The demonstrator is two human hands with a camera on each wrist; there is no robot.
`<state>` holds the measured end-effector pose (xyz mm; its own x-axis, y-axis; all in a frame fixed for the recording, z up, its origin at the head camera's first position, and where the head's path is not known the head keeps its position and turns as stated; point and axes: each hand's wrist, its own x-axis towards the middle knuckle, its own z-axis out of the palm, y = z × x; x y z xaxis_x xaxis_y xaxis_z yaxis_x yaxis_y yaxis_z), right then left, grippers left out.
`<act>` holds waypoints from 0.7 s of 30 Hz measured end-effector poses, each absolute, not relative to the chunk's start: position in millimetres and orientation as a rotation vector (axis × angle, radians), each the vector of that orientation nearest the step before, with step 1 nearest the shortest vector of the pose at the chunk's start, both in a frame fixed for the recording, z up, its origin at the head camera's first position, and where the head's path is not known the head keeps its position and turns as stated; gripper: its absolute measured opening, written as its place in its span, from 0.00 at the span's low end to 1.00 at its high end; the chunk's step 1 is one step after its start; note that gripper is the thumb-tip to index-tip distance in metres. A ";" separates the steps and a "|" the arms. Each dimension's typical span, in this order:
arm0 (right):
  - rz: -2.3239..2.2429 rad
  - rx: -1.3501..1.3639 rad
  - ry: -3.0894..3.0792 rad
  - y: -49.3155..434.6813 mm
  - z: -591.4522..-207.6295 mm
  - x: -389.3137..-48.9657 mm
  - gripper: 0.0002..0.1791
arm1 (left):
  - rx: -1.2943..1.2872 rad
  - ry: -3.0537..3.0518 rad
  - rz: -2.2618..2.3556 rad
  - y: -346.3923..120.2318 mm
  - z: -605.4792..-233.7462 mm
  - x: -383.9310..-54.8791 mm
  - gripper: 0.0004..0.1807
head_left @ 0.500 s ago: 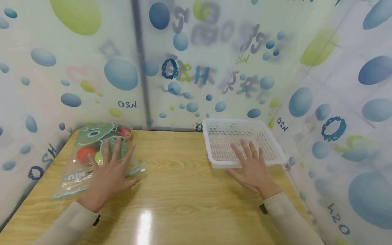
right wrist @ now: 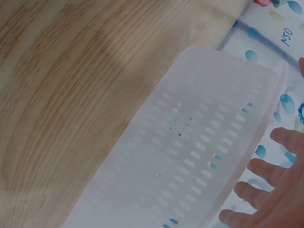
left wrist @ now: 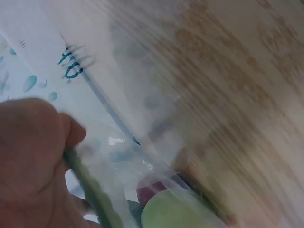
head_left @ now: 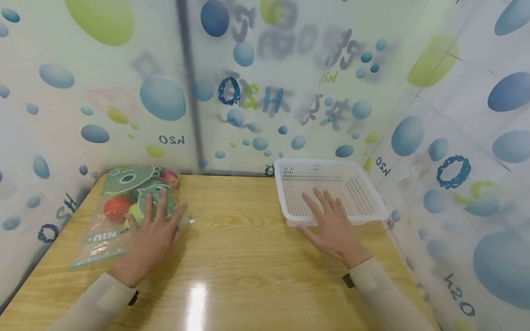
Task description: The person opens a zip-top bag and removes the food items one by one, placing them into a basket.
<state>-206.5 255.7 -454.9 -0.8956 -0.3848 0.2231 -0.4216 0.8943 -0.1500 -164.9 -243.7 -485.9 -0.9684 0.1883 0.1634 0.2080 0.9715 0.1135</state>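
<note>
On the left of the table lies a clear zip bag (head_left: 97,248) with a green cartoon print. Inside it are a red-orange round fruit or vegetable (head_left: 117,209), a green one (head_left: 135,214) and a dark red one (head_left: 169,178). My left hand (head_left: 149,243) is at the bag's near right edge, fingers spread over it and thumb tucked in at the edge; in the left wrist view the green zip strip (left wrist: 92,190) runs from under the thumb. My right hand (head_left: 337,234), fingers spread, is at the near side of a white plastic basket (head_left: 285,197).
The wooden table (head_left: 240,257) meets a patterned curtain (head_left: 256,128) at the back, and another patterned sheet (head_left: 439,220) hangs close along the right. No contents show in the basket.
My left thumb has drawn in to the bag's edge, and the zip's slider end has shifted slightly up. My right hand has moved a little left along the basket.
</note>
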 end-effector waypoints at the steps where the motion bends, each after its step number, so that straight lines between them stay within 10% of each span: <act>1: 0.296 0.627 -2.866 253.5 -455.0 -206.5 0.51 | -0.304 -2.969 -0.196 -243.4 -486.1 -164.9 0.35; 21: 0.479 1.032 -2.503 188.7 -450.4 -208.1 0.38 | -0.345 -2.944 -0.416 -212.3 -480.5 -169.7 0.31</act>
<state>-208.1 188.7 -450.4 -0.6532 -0.5908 0.4736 -0.7238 0.6708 -0.1616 -169.7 -212.3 -480.5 -0.9627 0.2048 0.1770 0.2458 0.9353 0.2546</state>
